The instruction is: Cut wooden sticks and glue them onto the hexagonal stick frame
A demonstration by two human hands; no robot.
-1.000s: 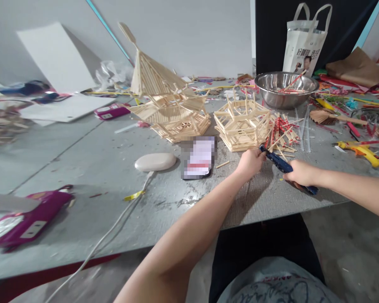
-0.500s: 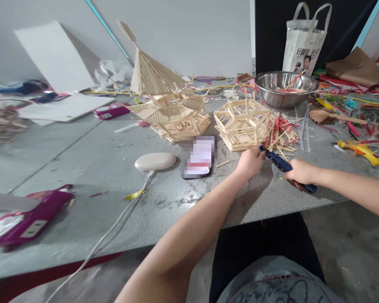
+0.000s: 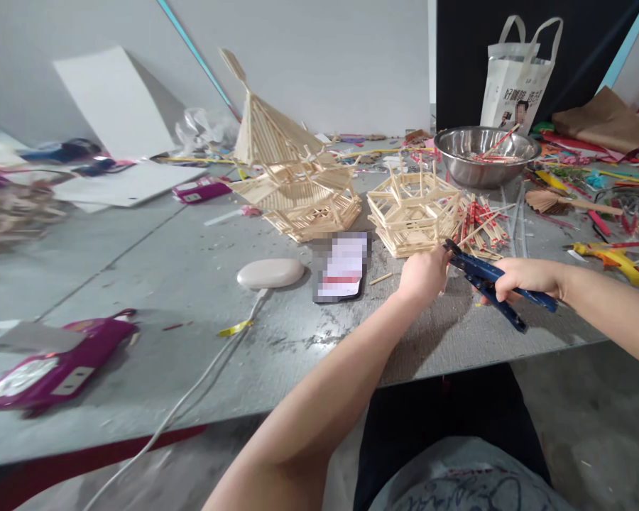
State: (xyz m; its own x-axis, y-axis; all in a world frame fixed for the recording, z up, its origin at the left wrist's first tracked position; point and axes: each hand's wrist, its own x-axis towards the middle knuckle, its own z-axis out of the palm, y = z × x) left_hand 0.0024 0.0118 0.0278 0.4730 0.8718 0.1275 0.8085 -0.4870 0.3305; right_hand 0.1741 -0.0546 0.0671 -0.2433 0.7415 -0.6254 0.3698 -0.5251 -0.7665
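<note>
My right hand (image 3: pixel 530 278) is wrapped round blue-handled pliers (image 3: pixel 479 268), whose handles are spread apart. The pliers' jaws meet the fingertips of my left hand (image 3: pixel 424 272). That hand is closed in a pinch, and what it holds is too small and hidden to make out. Just behind my left hand stands a low, many-sided frame (image 3: pixel 415 213) built of pale wooden sticks, with short uprights on top. A pile of red-tipped sticks (image 3: pixel 482 221) lies right beside it. One short stick (image 3: pixel 380 279) rests on the table left of my left hand.
A taller stick tower (image 3: pixel 298 191) with a pointed roof stands left of the frame. Nearby lie a phone (image 3: pixel 342 266) and a white oval device (image 3: pixel 271 272) with a cable. A steel bowl (image 3: pixel 484 167), yellow glue gun (image 3: pixel 618 261) and purple power strip (image 3: pixel 79 355) are also on the table.
The pliers' handles have spread apart in my right hand, which has moved slightly right. My left hand stays pinched at the jaws. The whole view has shifted a little.
</note>
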